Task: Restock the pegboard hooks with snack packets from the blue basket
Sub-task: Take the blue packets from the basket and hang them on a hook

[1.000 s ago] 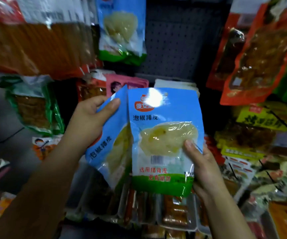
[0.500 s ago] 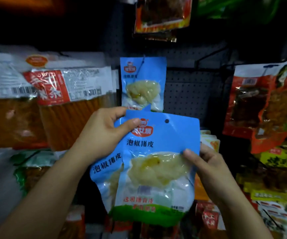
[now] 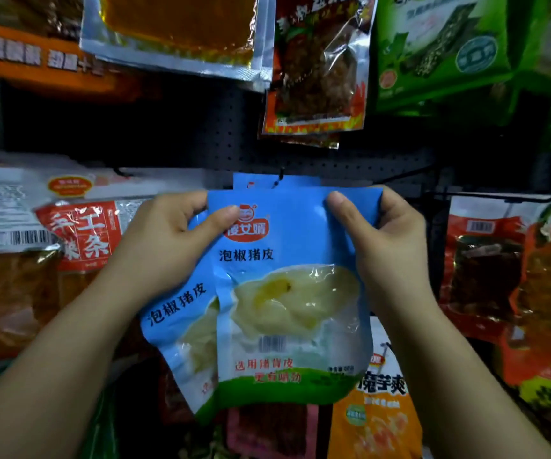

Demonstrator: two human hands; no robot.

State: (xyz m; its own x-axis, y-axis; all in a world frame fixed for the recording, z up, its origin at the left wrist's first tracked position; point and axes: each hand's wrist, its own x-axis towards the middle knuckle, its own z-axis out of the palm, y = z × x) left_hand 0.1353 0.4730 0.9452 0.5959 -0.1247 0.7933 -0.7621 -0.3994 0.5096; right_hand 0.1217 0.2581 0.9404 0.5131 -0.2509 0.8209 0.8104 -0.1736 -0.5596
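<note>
I hold two blue snack packets up against the dark pegboard [image 3: 201, 134]. The front blue packet [image 3: 287, 293] has a clear window with pale contents and a green bottom band. My left hand [image 3: 168, 240] grips its top left corner, together with a second blue packet [image 3: 181, 323] that slants out behind it. My right hand [image 3: 383, 240] pinches the front packet's top right corner. Just behind their top edge, another blue packet [image 3: 257, 181] hangs on a black hook [image 3: 280, 177]. The blue basket is out of view.
Red and orange packets [image 3: 82, 233] hang to the left, dark red ones [image 3: 486, 270] to the right. Above hang a silver-edged orange pack [image 3: 181, 24], a flame-printed packet [image 3: 317, 67] and green packets [image 3: 443, 48]. An orange packet [image 3: 377, 419] hangs below right.
Both hands have raised the two packets up to the hook with the hanging blue packet. My right hand has shifted from the packet's right side to its top right corner.
</note>
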